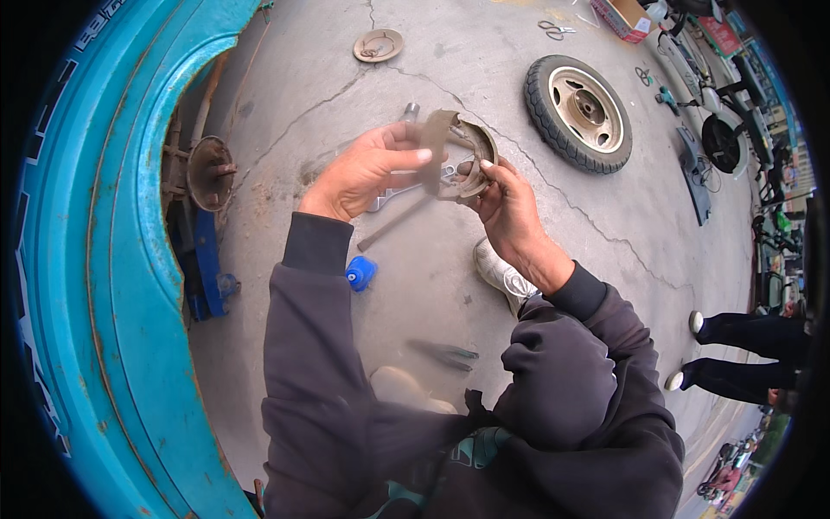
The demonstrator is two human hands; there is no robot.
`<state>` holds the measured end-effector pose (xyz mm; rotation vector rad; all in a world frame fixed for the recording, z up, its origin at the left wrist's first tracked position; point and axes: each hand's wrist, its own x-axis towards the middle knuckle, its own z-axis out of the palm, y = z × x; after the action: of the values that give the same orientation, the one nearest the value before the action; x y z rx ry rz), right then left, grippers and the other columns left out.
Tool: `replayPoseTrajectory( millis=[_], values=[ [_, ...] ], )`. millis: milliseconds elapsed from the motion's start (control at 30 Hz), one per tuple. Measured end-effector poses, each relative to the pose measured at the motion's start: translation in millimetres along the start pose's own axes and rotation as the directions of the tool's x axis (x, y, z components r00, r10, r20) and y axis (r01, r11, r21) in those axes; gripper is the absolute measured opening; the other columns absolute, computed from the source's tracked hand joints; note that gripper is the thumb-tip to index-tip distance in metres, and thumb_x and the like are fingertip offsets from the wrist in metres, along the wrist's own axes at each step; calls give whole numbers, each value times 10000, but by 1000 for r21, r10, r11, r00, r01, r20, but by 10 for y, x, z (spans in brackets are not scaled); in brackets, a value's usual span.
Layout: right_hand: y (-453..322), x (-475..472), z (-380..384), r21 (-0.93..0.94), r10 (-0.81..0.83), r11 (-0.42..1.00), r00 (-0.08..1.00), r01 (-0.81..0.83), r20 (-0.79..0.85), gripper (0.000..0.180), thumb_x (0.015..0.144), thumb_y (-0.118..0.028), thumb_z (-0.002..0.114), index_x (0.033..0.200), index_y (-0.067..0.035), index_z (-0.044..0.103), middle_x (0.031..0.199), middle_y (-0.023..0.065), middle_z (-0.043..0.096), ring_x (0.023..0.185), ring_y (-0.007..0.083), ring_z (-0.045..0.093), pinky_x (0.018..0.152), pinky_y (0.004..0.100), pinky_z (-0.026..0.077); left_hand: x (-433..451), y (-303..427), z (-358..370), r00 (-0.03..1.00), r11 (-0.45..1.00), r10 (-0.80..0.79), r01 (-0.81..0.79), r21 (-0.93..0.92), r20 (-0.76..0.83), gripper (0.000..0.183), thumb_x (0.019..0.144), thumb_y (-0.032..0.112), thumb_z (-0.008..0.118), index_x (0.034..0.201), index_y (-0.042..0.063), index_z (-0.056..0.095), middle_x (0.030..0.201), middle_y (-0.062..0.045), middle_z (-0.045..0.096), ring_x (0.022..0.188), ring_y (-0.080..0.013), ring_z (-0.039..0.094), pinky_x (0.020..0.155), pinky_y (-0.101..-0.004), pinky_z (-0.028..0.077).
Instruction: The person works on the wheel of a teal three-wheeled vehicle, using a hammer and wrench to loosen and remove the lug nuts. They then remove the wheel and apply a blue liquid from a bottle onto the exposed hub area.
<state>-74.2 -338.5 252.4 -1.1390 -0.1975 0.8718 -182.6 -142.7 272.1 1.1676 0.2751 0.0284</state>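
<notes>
My left hand point(366, 170) grips a worn, dirty brake shoe point(436, 146), blurred by motion, with its thumb across the outer face. A second curved brake shoe point(487, 146) is pinched between the thumb and fingers of my right hand point(512, 204). The two shoes face each other to form a ring; small parts between them are hard to make out. Beneath my hands, partly hidden, lie a metal wrench point(389, 196) and a long-handled tool point(392, 224) on the concrete. A metal cylindrical tool end point(410, 111) shows beyond my left fingers.
Left stands a rusty turquoise vehicle body point(142, 259) with an exposed axle hub point(211, 174). A tyred wheel point(578, 115), a dish of small parts point(378, 45), scissors point(556, 30), a blue container point(360, 273) and pliers point(447, 355) lie around. A person's legs point(742, 355) are at right.
</notes>
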Motion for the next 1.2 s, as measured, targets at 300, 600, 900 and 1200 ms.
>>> replayPoseTrajectory(
  millis=[300, 600, 900, 1200],
  values=[
    [-67, -487, -377, -272, -249, 932, 969, 238, -5, 754, 910, -282, 741, 1446, 75, 349, 1170, 181, 665, 1038, 242, 680, 829, 340, 564, 151, -208, 181, 987, 994, -53, 67, -92, 155, 310, 1010, 114, 551, 1293, -11, 564, 1220, -159, 679, 1130, -226, 663, 1029, -404, 526],
    [349, -232, -1952, 197, 316, 945, 889, -262, -331, 326, 898, -146, 669, 1158, 24, 571, 968, 98, 647, 770, 173, 630, 683, 309, 559, 634, -1303, 980, 886, 828, -444, 462, 319, -132, 427, 1023, 253, 525, 1394, 42, 516, 1307, -115, 640, 1192, -216, 611, 1063, -411, 424],
    [-476, -709, -4899, 201, -167, 825, 568, 528, -806, 226, 972, -160, 600, 1113, 15, 574, 1044, 118, 631, 957, 224, 633, 839, 358, 528, 1032, -1366, 1739, 920, 769, -385, 280, 574, 67, 434, 1001, 181, 565, 1358, -59, 503, 1262, -176, 635, 1103, -224, 624, 990, -341, 468],
    [655, -994, -3511, 165, 479, 877, 806, -450, -347, 487, 995, -236, 595, 1366, 67, 505, 1122, 179, 707, 912, 218, 731, 732, 289, 562, 225, -654, 2104, 877, 196, -460, -48, 979, 135, 388, 874, 131, 697, 1217, -17, 593, 1187, -205, 638, 1045, -363, 634, 892, -445, 503]
  ],
)
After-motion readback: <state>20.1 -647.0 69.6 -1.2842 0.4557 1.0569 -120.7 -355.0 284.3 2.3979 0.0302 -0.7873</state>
